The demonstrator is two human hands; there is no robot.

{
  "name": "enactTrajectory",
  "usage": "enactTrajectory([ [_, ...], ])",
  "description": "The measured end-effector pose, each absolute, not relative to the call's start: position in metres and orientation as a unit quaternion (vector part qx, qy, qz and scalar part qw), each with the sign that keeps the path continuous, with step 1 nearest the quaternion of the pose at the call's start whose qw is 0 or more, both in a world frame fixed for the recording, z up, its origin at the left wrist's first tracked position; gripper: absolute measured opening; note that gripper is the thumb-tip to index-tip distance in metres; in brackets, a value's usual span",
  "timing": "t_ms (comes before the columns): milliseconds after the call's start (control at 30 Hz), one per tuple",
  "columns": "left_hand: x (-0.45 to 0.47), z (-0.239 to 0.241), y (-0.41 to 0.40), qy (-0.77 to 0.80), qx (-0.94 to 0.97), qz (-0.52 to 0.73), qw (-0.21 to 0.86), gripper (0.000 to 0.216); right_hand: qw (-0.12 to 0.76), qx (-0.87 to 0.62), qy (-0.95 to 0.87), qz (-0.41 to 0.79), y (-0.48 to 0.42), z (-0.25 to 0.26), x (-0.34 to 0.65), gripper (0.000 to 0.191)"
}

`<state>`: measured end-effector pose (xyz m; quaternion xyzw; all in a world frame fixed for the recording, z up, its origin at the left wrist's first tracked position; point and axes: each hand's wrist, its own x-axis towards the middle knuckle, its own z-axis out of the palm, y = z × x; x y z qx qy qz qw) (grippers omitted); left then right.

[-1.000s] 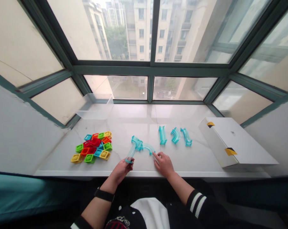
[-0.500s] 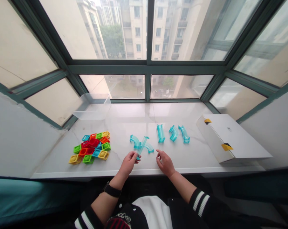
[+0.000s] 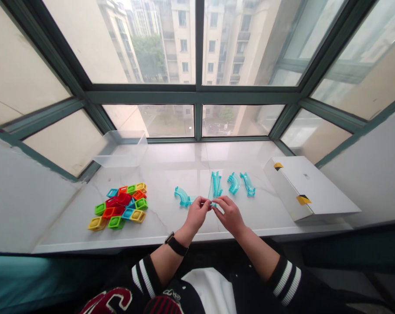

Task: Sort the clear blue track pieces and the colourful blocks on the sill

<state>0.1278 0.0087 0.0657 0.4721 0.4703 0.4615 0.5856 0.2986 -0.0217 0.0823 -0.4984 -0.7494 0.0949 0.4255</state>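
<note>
My left hand is closed in a pinch on the near end of a clear blue straight track piece. My right hand meets it there, thumb and fingers pinched on the same end. The held piece slants away from me and partly overlaps another blue straight track piece lying behind it. Left of my hands lies a curved blue track piece; a further blue piece beside it is mostly covered by my left hand. To the right rest a curved track piece and a gently bent one.
A cluster of red, green, yellow and blue plastic blocks lies on the left of the white sill. Behind it stands a clear plastic bin. A white box with black-yellow tape sits at the right. Window frames enclose the back.
My left hand has moved right with the straight track piece, now held more upright and away from the curved pieces. My right hand has closed in to the same end. The view has shifted slightly.
</note>
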Motion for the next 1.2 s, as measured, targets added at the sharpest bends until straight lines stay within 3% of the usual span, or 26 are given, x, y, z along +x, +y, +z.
enactTrajectory([
  [267, 0.148, 0.068, 0.039, 0.467, 0.536, 0.438, 0.55, 0.028, 0.379, -0.544, -0.743, 0.091, 0.014, 0.088, 0.329, 0.022],
  [667, 0.158, 0.056, 0.059, 0.47, 0.681, 0.355, 0.436, 0.043, 0.275, -0.65, -0.694, 0.141, 0.063, 0.073, 0.343, 0.024],
  [933, 0.16, 0.036, 0.068, 0.472, 0.712, 0.37, 0.366, 0.042, 0.204, -0.679, -0.686, 0.164, 0.076, 0.074, 0.336, 0.028],
  [1200, 0.163, 0.028, 0.067, 0.478, 0.704, 0.368, 0.375, 0.048, 0.215, -0.673, -0.688, 0.163, 0.08, 0.07, 0.34, 0.027],
])
